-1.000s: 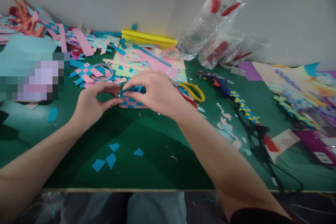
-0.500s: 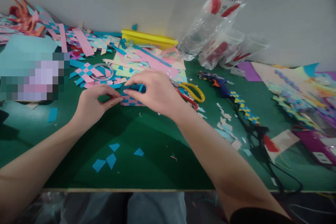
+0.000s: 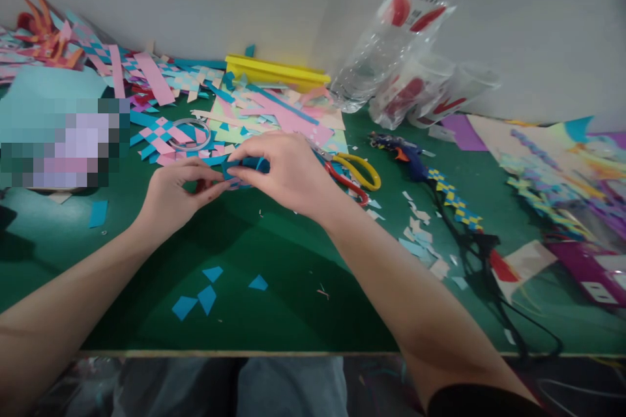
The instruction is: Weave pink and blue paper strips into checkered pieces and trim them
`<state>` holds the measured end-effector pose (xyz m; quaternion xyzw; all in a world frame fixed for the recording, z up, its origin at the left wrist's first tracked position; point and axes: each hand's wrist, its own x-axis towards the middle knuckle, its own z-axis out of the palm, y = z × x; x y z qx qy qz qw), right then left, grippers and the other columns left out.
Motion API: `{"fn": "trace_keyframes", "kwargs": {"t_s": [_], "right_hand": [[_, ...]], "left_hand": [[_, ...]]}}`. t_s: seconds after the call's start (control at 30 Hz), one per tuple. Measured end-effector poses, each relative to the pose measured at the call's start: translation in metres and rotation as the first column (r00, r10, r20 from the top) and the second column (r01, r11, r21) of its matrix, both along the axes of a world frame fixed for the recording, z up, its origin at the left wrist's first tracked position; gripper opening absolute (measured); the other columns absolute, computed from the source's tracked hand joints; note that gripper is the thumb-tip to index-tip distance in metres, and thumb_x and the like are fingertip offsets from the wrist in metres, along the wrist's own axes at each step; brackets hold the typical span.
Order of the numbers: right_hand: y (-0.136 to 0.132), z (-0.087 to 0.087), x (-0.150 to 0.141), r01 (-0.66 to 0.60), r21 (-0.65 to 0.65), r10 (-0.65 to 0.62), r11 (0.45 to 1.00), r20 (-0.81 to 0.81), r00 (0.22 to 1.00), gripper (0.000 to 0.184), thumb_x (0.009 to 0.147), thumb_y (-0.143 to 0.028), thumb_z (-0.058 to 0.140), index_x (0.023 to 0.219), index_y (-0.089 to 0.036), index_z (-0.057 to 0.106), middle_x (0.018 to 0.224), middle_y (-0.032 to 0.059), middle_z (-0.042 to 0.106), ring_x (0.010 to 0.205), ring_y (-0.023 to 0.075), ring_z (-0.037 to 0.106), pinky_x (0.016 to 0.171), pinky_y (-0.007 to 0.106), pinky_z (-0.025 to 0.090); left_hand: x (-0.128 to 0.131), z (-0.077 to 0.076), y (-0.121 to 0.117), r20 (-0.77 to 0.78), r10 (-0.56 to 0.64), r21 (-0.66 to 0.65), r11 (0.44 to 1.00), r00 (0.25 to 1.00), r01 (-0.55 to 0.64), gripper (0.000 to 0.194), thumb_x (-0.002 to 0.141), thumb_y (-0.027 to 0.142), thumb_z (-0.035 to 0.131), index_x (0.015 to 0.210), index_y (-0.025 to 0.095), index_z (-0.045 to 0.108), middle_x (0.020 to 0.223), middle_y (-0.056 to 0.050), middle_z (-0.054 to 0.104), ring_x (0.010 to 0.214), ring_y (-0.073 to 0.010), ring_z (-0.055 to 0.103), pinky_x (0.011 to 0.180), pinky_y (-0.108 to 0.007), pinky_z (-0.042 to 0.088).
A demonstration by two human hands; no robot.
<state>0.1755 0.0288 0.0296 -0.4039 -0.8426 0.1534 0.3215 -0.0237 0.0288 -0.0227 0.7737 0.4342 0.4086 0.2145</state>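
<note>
Item: one woven paper piece [image 3: 252,163], blue and pink, lying between the two hands above the green table [image 3: 317,319], near the middle.

Change: its checkered face is showing as a thin sliver now, less than a moment ago; the piece is apparently tipping over in the fingers. In terms of the work, this is probably being a small adjustment of the fold or edge rather than a release.

Left hand [image 3: 169,194]: thumb and fingers are meeting at the piece's left end, seemingly pinching it; a small gap is remaining behind the tips. Wrist bending inward, forearm slanting up from lower left.

Right hand [image 3: 293,169]: thumb and forefinger are nearly closing around the blue edge and gripping it; the other fingers are hiding. Back of hand facing up, forearm reaching from lower right.

Nearby: scissors [image 3: 342,159] lying just beside the right hand; blue scraps [image 3: 207,300] lying nearer the person.
</note>
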Motion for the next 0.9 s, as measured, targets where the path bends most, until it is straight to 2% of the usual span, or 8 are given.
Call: {"fn": "trace_keyframes", "kwargs": {"t_s": [0.3,0.57,0.77,0.9], "right_hand": [[-0.0020,0.0028,0.0004,-0.013,-0.084,0.015,0.996,0.021,1.000,0.006,0.082,-0.021,0.069,0.085,-0.023,0.074,0.089,0.0008,0.074,0.084,0.0185,0.067,0.078,0.031,0.048],[-0.0050,0.0072,0.0004,-0.020,-0.144,0.022,0.989,0.012,1.000,0.010,0.086,-0.018,0.064,0.089,-0.020,0.073,0.090,0.0001,0.074,0.084,0.0150,0.065,0.079,0.027,0.044],[-0.0030,0.0064,0.0025,-0.048,-0.152,0.049,0.987,0.005,0.999,0.009,0.085,-0.020,0.065,0.091,-0.019,0.071,0.093,0.0010,0.073,0.087,0.0162,0.065,0.079,0.028,0.044],[-0.0004,0.0038,0.0046,-0.082,-0.142,0.083,0.986,0.000,0.997,0.010,0.085,-0.020,0.064,0.092,-0.017,0.071,0.094,0.0024,0.073,0.087,0.0171,0.065,0.079,0.029,0.045]], "left_hand": [[-0.0017,0.0006,-0.0025,-0.073,0.028,0.017,0.999,0.997,-0.027,0.016,0.081,0.037,0.069,0.080,0.022,0.073,0.073,0.001,0.066,0.056,-0.0101,0.051,0.058,-0.023,0.044],[-0.0008,0.0023,-0.0028,-0.114,0.033,0.000,0.999,0.993,-0.033,0.021,0.083,0.040,0.062,0.082,0.023,0.074,0.077,-0.001,0.069,0.066,-0.0146,0.060,0.060,-0.025,0.047],[-0.0014,-0.0009,-0.0014,-0.094,0.023,0.027,0.999,0.995,-0.021,0.017,0.085,0.036,0.063,0.082,0.024,0.074,0.084,-0.002,0.070,0.069,-0.0152,0.062,0.064,-0.026,0.047],[-0.0015,-0.0015,-0.0016,-0.063,0.009,0.008,1.000,0.998,-0.008,0.015,0.084,0.036,0.065,0.079,0.024,0.073,0.081,0.000,0.070,0.068,-0.0147,0.061,0.064,-0.026,0.048]]}}
